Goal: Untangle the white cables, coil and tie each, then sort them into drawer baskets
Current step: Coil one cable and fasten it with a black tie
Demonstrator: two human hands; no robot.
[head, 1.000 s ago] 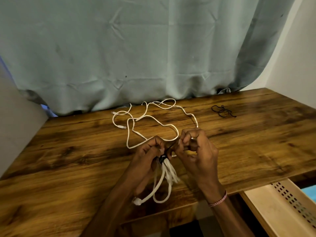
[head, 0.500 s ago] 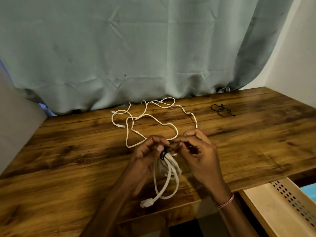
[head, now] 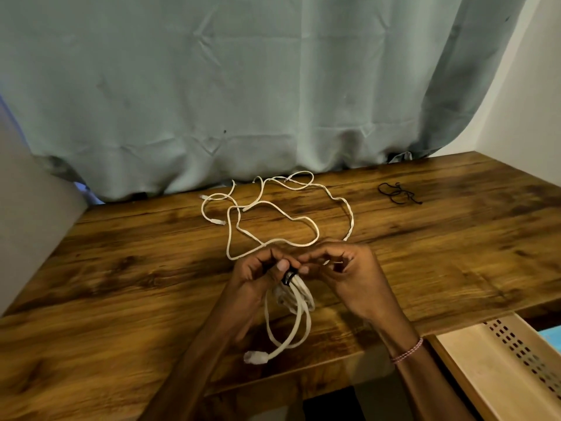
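A coiled cable [head: 299, 302] is held over the table [head: 121, 284], between the two hands and just below them. Its top is bound by a black tie [head: 287, 276]. The left hand [head: 258, 275] is closed around the top of the coil, with the thumb laid next to the tie. The right hand [head: 349, 268] is brought close against the left one; its fingers are curled and the tie is pinched by thumb and fingertips, as far as can be seen. The loops of the coil hang down toward the person, and a white plug [head: 255, 357] at the end of the cable is seen below the left wrist.

The loose cables [head: 273, 220] are spread flat on the table just beyond both hands, not yet coiled. Some spare ties [head: 397, 192] are lying far beyond the right hand, well apart from the cables. A bracelet [head: 406, 352] is worn on the right wrist. A drawer basket [head: 491, 369] with a perforated wall is seen below the table edge, to the right of the right forearm. A curtain [head: 243, 86] is hung behind the table.
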